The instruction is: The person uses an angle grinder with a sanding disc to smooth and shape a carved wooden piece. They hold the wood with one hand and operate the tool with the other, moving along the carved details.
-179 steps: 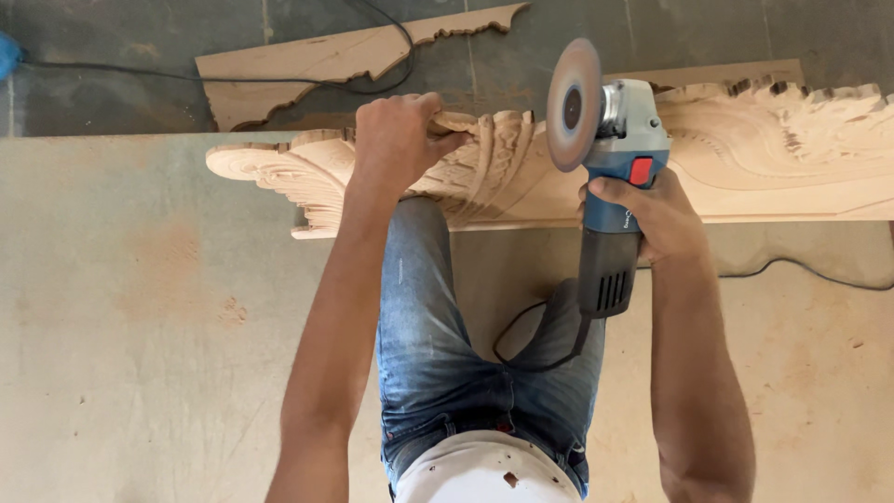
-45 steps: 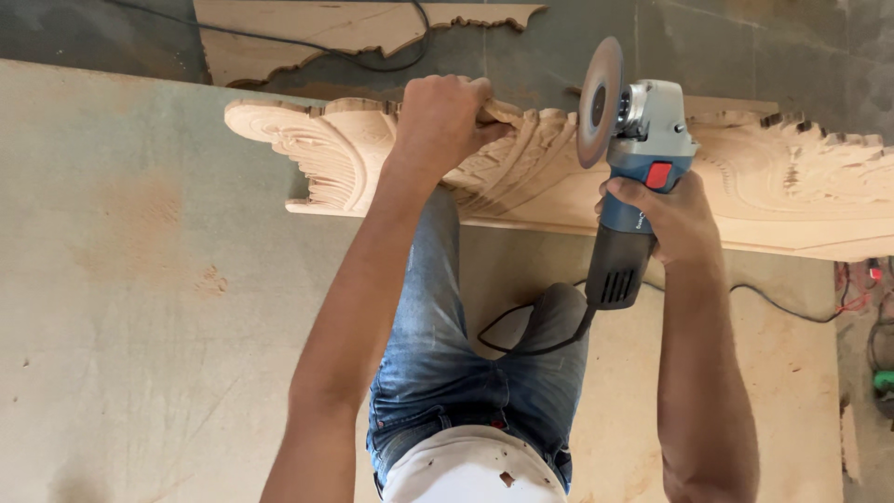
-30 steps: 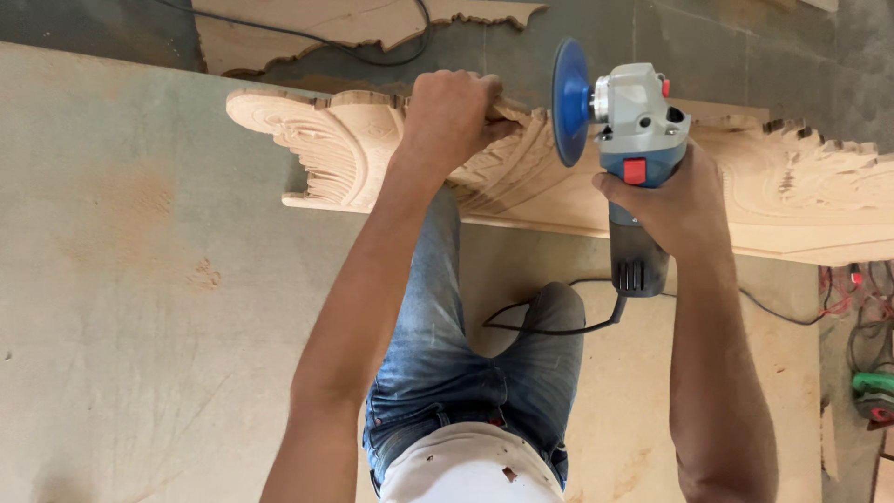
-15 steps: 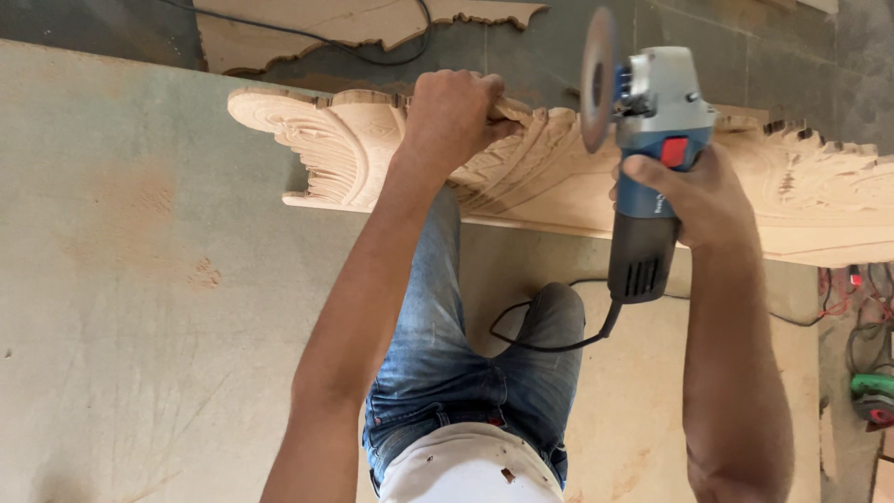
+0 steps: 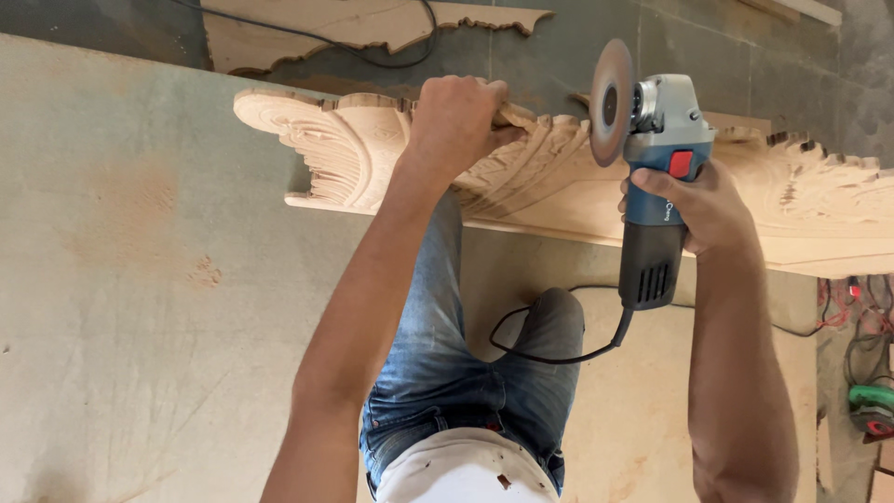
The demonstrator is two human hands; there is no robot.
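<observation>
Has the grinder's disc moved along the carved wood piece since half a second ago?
No. The angle grinder in the right hand keeps its disc just right of the left hand gripping the carved wood piece.

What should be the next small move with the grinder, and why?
Probably lower the angle grinder so its disc meets the carved wooden panel. The right hand holds the tool with the disc raised above the carving, while the left hand already grips the panel's top edge to steady it.

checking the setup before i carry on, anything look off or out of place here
One thing: the angle grinder in the right hand shows no guard over its disc, which stands bare close to the left hand gripping the carved wooden panel.
</observation>
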